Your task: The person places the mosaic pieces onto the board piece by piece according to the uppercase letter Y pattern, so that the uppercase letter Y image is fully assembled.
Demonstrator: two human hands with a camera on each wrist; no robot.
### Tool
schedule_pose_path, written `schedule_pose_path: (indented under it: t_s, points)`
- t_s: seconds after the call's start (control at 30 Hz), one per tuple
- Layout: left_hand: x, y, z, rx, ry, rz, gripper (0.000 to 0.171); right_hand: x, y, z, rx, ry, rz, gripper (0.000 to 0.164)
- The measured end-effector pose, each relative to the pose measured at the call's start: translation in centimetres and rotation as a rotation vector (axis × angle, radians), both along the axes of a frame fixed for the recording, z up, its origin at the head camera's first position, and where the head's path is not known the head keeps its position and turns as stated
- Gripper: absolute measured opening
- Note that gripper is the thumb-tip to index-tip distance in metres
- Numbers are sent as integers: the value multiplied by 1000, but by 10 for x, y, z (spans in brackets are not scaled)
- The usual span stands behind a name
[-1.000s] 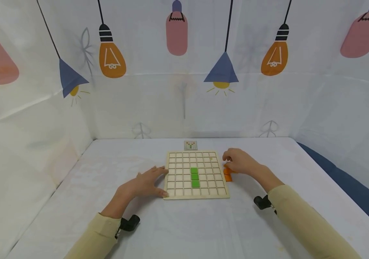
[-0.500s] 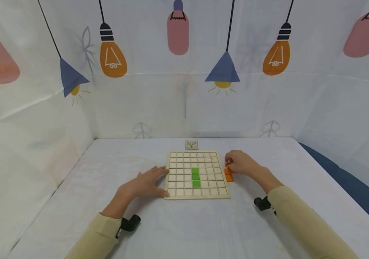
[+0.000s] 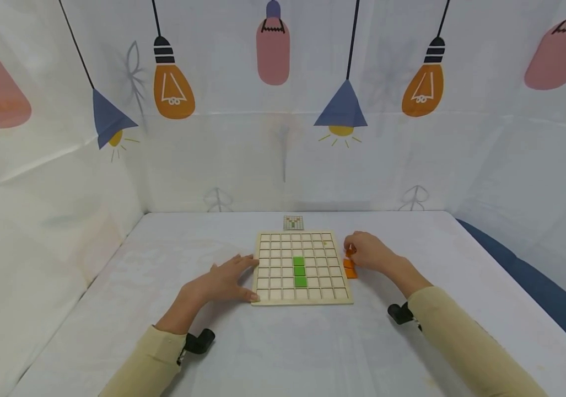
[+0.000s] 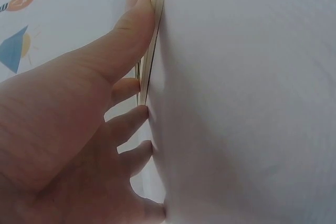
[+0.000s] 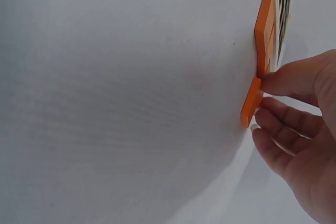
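A square wooden grid board (image 3: pixel 269 302) lies on the table, with a column of three green tiles (image 3: pixel 300 271) in its cells. My left hand (image 3: pixel 223 281) rests at the board's left edge, fingers spread. In the left wrist view its thumb (image 4: pixel 137 22) lies along the board's edge (image 4: pixel 151 51). Beyond the right edge, my right hand (image 3: pixel 372 253) pinches an orange tile (image 5: pixel 251 103) between thumb and fingertips, low over the table. More orange tiles (image 5: pixel 264 35) lie beside the board, just in front of that hand; they are joined or touching.
Behind the board lies a small card (image 3: pixel 293 223) printed with a coloured grid pattern. White cloth covers the table (image 3: pixel 283 353), and a sheet printed with lamps (image 3: pixel 213 160) hangs at the back and sides. Dark blue fabric (image 3: pixel 526 275) shows past the right edge.
My right hand shifts slightly among the orange tiles, its fingers drawing together on one of them. The left hand and the board keep their place.
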State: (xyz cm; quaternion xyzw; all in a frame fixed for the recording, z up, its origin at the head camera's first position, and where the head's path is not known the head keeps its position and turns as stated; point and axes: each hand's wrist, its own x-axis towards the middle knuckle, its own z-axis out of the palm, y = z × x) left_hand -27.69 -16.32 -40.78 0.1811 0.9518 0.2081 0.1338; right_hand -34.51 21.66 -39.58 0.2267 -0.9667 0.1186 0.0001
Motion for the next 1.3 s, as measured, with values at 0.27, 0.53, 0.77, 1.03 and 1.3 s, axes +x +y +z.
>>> schedule_pose_path:
  t_s: [0.27,0.53,0.77,1.03,1.3]
  points:
    - [0,-2,0,-4,-12,-2,93,-2,-1,4,31,-34,-11,20]
    - [0,0,1,3,-6,1,92,-6,0,0,62,-18,-22,13]
    - [3,0,3,0,-16,9,91,-6,-2,-3,68,-9,-15,14]
    - [2,1,3,17,-4,5,91,-5,-4,0,85,-32,-48,16]
    - [3,0,-1,3,0,15,92,-4,-6,-2,69,-67,-65,17]
